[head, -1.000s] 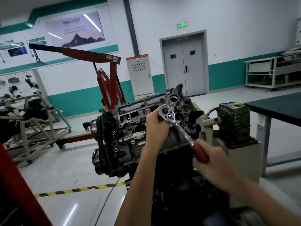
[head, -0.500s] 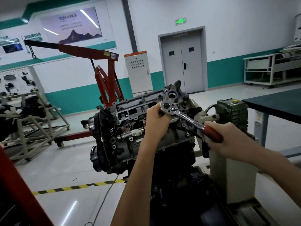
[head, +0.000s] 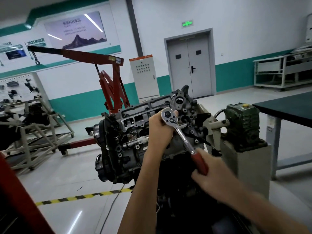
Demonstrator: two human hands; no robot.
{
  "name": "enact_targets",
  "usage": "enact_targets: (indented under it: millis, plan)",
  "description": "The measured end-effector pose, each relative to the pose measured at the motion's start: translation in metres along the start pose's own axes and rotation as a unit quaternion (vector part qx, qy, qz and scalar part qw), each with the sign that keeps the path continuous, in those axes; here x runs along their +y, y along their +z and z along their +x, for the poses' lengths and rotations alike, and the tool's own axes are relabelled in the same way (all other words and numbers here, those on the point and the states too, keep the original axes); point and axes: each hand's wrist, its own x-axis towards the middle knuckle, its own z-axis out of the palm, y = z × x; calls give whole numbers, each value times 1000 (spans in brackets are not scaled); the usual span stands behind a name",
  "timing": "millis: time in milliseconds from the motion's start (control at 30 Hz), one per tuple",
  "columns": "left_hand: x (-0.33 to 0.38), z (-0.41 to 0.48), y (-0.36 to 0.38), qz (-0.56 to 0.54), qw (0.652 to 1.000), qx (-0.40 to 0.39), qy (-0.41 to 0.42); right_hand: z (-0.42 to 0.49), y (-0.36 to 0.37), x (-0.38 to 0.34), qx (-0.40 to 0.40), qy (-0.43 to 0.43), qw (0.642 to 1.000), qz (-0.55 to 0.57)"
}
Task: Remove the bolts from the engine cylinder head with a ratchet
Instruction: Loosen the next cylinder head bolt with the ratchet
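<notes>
The grey engine cylinder head (head: pixel 145 114) sits tilted on a stand at centre. A chrome ratchet (head: pixel 181 132) with a red handle lies across its right part, head up-left, handle slanting down-right. My left hand (head: pixel 159 130) wraps around the ratchet head from the left, thumb tip against its upper edge. My right hand (head: pixel 214 173), blurred, grips the red handle low and to the right. The bolt and socket under the ratchet head are hidden by my left hand.
A red engine hoist (head: pixel 109 81) stands behind the engine. A green gearbox (head: pixel 243 125) on a grey pedestal is at right, beside a dark-topped table (head: pixel 287 107). A frame cart (head: pixel 33 130) is at left. Yellow-black floor tape (head: pixel 81 196) runs below.
The ratchet handle has swung down and toward me from its higher position half a second ago; my right hand went with it. My left hand has stayed on the ratchet head.
</notes>
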Motion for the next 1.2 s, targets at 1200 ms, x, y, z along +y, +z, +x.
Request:
enact_targets:
  millis: [1200]
  plan:
    - [2, -2, 8, -17, 1000, 5, 4, -7, 79, -29, 112, 61, 970, 208]
